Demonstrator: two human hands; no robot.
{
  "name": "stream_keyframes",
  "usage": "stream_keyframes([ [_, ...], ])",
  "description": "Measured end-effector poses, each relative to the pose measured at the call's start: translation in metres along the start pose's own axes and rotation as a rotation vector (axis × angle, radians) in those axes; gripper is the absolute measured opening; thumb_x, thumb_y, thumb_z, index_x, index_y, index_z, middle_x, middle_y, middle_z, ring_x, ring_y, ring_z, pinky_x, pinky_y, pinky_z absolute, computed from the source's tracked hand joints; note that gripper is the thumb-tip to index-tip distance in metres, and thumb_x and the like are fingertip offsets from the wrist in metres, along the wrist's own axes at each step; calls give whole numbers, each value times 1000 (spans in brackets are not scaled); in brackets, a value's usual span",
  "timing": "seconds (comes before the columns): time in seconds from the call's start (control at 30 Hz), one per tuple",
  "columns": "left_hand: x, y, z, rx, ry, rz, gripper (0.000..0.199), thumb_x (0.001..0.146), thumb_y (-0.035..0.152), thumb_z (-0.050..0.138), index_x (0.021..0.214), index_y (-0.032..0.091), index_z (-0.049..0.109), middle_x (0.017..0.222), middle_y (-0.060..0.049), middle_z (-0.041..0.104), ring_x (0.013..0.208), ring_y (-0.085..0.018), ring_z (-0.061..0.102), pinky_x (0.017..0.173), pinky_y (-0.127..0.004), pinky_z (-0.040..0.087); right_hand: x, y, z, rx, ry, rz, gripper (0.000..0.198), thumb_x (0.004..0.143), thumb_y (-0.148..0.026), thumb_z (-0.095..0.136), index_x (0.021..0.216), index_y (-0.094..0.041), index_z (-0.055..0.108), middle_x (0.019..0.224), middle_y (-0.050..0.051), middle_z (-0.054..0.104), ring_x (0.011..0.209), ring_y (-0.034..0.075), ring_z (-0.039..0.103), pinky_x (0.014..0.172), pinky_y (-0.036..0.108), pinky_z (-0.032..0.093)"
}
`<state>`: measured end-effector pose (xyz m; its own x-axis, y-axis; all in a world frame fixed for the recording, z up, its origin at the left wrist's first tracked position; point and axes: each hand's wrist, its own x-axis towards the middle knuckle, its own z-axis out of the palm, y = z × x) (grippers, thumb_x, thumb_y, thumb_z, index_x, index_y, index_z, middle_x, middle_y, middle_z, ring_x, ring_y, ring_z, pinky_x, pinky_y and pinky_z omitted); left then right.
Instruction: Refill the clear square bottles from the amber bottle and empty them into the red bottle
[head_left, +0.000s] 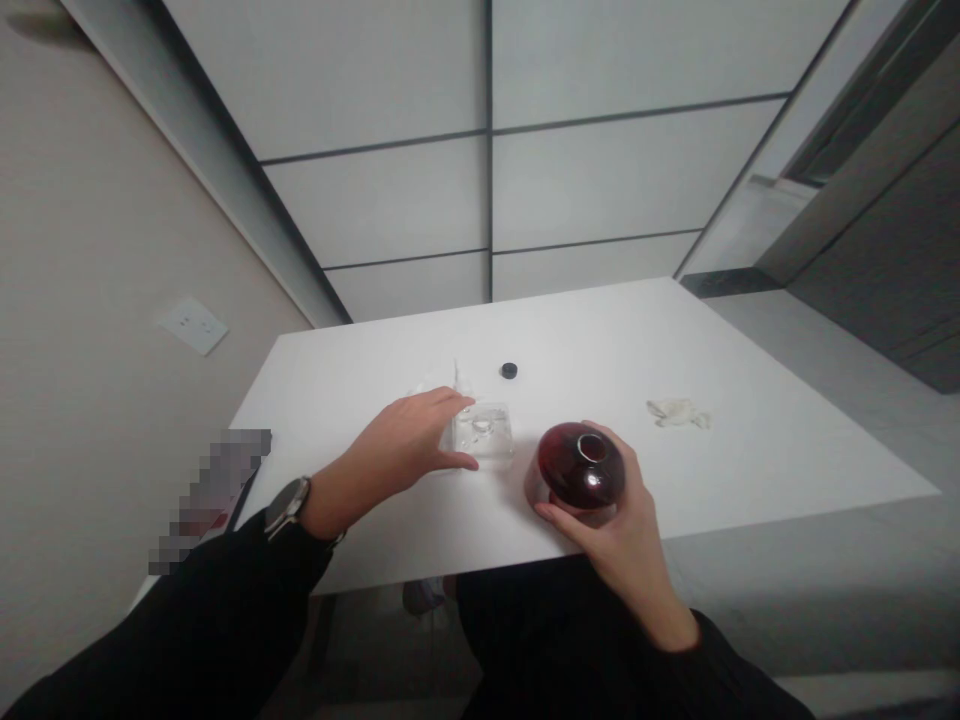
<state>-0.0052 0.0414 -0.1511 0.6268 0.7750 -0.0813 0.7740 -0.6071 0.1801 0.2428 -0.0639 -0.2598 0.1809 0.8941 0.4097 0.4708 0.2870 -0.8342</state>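
Note:
My right hand (pixel 630 515) is wrapped round a dark red, glossy round bottle (pixel 574 468) with an uncapped neck, its thumb at the near side and its fingers behind. To the left, my left hand (pixel 416 435) grips a squarish clear glass bottle (pixel 484 440) by its left side, thumb in front and index finger at the back. The clear bottle has a round opening on top and stands apart from the red one. Whether it holds liquid I cannot tell. A small black cap (pixel 509 370) lies on the table behind the two bottles.
A crumpled pale cloth or tissue (pixel 679 413) lies on the white table (pixel 750 440) at the right. Something clear and crumpled (pixel 439 380) is partly hidden behind my left hand. A blurred-out object (pixel 217 490) is at the left edge, near the wall.

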Motion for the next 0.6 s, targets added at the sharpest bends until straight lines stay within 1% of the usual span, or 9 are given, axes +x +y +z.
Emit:
stream_keyframes([
  [0.13,6,-10,1,8,20,-39,68,84,47,88,140,15,66,143,-17,70,130,-35,69,109,-45,56,7,-5,6,47,-40,8,83,75,-48,92,145,-26,55,141,15,69,129,35,69,105,52,61],
  [0.23,8,-15,2,4,41,-52,67,83,50,88,138,18,66,142,-15,71,129,-34,69,107,-45,56,13,-11,13,85,-73,33,79,72,-52,93,139,-24,61,132,14,74,121,35,73,104,52,61],
  [0.3,7,-17,2,-9,61,-49,70,84,54,87,140,20,64,144,-14,70,131,-34,68,109,-45,55,17,-14,18,111,-103,33,75,71,-53,93,134,-24,64,127,13,76,118,35,74,103,52,61],
  [0.37,1,-19,2,-52,118,-46,80,82,58,86,147,21,59,151,-14,66,137,-34,64,113,-45,53,18,-17,23,134,-136,22,75,71,-54,93,133,-23,65,126,13,77,117,35,74,103,51,61],
  [0.43,-9,-23,3,-115,217,-63,94,79,63,88,154,21,50,157,-15,60,142,-34,60,118,-46,49,18,-18,27,147,-161,11,75,71,-54,93,134,-23,65,127,13,77,117,35,74,103,52,61],
  [0.5,-23,-30,7,-165,313,-111,104,77,64,88,160,20,42,161,-17,56,144,-34,57,122,-49,45,17,-18,30,151,-185,5,75,71,-54,92,134,-23,65,127,14,76,117,35,74,104,53,60],
  [0.57,-37,-37,15,-182,362,-178,108,78,62,88,163,21,35,160,-18,55,142,-36,56,122,-54,44,16,-19,31,150,-198,-2,74,73,-54,91,134,-23,64,126,14,76,117,35,73,104,53,60],
  [0.6,-44,-41,21,-188,371,-205,110,78,60,89,164,21,32,158,-18,57,141,-37,57,121,-56,44,16,-19,31,150,-198,-8,73,74,-54,91,134,-23,64,126,14,75,117,35,73,104,54,60],
])
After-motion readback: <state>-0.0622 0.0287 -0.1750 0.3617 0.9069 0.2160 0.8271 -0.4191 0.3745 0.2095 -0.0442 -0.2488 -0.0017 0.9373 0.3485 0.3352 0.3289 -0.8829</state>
